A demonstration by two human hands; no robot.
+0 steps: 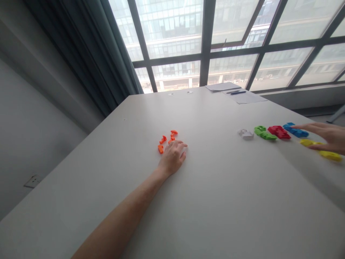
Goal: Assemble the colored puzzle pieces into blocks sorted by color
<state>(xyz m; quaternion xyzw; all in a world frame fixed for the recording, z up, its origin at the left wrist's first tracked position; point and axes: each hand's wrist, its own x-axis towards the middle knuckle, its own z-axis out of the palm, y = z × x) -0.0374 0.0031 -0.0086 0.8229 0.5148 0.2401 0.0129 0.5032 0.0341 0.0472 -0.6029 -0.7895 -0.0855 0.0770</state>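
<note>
My left hand [173, 157] rests low over the white table [205, 201], its fingers loosely bent and the thumb apart from the index finger. Several small orange plastic pieces [160, 149] lie just beyond and to the left of it, one partly covered by the fingers. At the right edge, my right hand [327, 136] is cut off by the frame, fingers stretched and thumb apart. Its fingertips reach the blue pieces [300, 133]; the thumb is over the yellow pieces [331, 155]. I cannot tell whether it touches them.
Left of the blue pieces lie red pieces [279, 132], green pieces [265, 133] and white pieces [246, 134] in a row. Paper sheets [252, 98] with pens [237, 92] are at the table's far edge, before the window. A dark curtain [88, 46] hangs at left.
</note>
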